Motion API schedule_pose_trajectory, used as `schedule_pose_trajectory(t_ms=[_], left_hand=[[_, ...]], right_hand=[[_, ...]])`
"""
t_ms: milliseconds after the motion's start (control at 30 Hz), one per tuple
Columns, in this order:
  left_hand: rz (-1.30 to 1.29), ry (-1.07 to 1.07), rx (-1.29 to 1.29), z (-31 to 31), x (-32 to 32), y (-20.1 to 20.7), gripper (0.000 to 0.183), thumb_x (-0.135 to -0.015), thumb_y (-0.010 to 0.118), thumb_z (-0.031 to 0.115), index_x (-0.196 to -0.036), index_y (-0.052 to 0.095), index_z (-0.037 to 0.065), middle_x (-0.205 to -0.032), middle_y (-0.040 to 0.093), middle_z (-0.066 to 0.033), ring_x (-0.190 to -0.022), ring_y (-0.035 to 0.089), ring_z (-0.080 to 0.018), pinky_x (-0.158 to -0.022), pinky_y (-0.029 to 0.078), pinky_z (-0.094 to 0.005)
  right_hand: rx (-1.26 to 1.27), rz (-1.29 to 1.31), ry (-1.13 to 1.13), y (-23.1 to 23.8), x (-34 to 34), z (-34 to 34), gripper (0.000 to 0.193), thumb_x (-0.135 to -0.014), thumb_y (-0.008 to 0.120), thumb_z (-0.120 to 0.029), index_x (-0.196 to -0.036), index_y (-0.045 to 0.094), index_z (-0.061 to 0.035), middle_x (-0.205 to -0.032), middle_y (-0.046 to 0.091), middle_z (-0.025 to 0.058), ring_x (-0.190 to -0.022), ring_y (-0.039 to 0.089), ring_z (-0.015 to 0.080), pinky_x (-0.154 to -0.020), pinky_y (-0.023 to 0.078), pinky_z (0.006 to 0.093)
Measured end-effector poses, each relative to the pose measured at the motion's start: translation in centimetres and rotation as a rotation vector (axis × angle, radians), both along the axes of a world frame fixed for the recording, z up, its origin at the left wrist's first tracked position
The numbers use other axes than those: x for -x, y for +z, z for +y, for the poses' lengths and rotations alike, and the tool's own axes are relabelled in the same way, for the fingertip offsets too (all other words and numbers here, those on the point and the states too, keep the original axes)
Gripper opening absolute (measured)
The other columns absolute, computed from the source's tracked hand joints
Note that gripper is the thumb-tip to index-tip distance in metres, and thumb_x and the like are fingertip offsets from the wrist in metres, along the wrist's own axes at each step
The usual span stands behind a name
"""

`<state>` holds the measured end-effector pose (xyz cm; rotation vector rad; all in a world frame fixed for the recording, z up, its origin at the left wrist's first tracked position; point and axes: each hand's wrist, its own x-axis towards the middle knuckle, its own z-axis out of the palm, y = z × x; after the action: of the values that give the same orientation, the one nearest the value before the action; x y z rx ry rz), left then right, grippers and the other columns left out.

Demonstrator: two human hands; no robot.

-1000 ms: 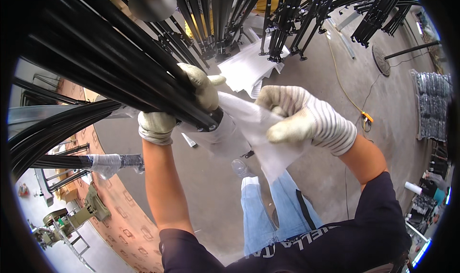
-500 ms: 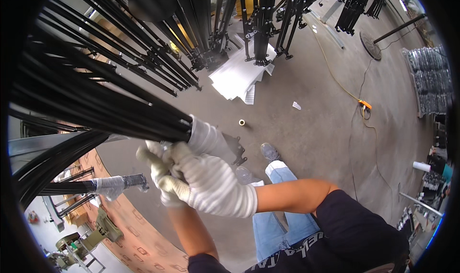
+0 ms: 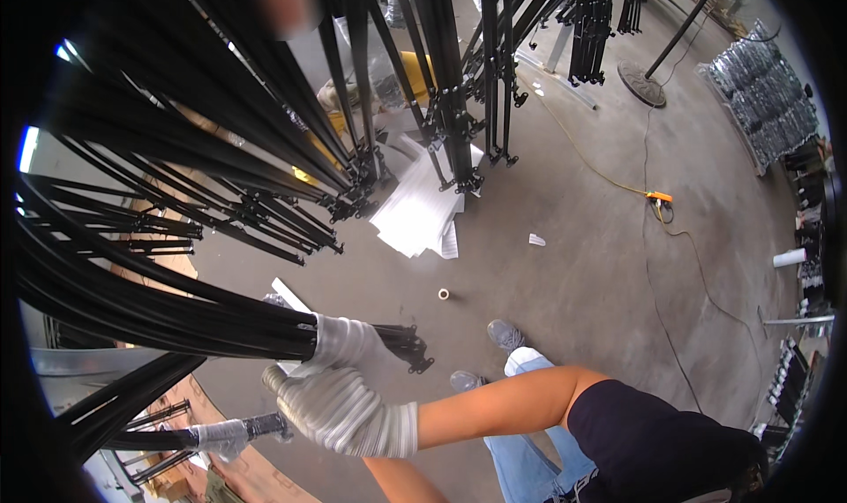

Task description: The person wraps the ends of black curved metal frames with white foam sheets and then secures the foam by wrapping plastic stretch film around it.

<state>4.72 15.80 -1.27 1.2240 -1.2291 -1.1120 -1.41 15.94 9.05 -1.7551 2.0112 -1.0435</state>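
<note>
A bundle of long black metal rods [image 3: 176, 316] reaches in from the left. Clear plastic film [image 3: 344, 337] wraps it near its end, where dark bracketed tips [image 3: 404, 344] stick out. My right hand [image 3: 348, 412], in a white striped knit glove, is closed just below the film. Its curled fingers point away, so whatever they grip is hidden. Behind it my left hand is out of sight; only the left forearm [image 3: 399, 480] shows at the lower edge. A second rod bundle with film [image 3: 222, 438] round it lies lower left.
Many black rods with bracketed ends [image 3: 454, 137] hang across the top. White sheets [image 3: 419, 213] lie on the floor beneath. Nearby are a small tape roll [image 3: 444, 295] and an orange power strip [image 3: 659, 197] with cords. Farther right stands a stack of film-wrapped parts [image 3: 763, 101].
The view has shifted, so the hanging rods and floor items sit lower. My left hand, visible before beside the right, is now hidden behind it. Both arms stay at the wrapped bundle.
</note>
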Motion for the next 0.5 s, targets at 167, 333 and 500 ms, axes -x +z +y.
schedule_pose_trajectory(t_ms=[167, 333, 500], left_hand=[[0.082, -0.004, -0.025, -1.0, 0.6, -1.4, 0.059, -0.080, 0.059, 0.036, -0.124, 0.039, 0.003, -0.121, 0.045, -0.0103, -0.110, 0.045, -0.0217, -0.096, 0.035, -0.0348], [0.152, 0.002, -0.038, -1.6, 1.7, -2.3, 0.060, -0.080, 0.058, 0.036, -0.126, 0.037, 0.004, -0.123, 0.043, -0.0098, -0.112, 0.044, -0.0220, -0.097, 0.033, -0.0358], [0.213, 0.023, -0.045, -2.2, 2.4, -3.4, 0.062, -0.080, 0.058, 0.036, -0.127, 0.034, 0.004, -0.126, 0.042, -0.0093, -0.113, 0.042, -0.0223, -0.099, 0.031, -0.0368]], right_hand=[[0.113, 0.036, 0.002, -0.6, 1.0, -0.8, 0.034, -0.080, 0.052, -0.019, -0.108, 0.052, -0.0018, -0.061, 0.051, 0.0054, -0.042, 0.049, 0.0164, -0.031, 0.035, 0.0304], [0.185, -0.166, 0.202, -2.1, 1.3, -2.3, 0.033, -0.077, 0.057, -0.019, -0.104, 0.052, -0.0017, -0.064, 0.050, 0.0052, -0.056, 0.053, 0.0195, -0.043, 0.040, 0.0328], [0.436, -0.689, 0.336, -2.5, 7.1, 1.2, 0.038, -0.074, 0.062, -0.014, -0.108, 0.048, -0.0023, -0.076, 0.055, 0.0095, -0.072, 0.057, 0.0242, -0.065, 0.045, 0.0337]])
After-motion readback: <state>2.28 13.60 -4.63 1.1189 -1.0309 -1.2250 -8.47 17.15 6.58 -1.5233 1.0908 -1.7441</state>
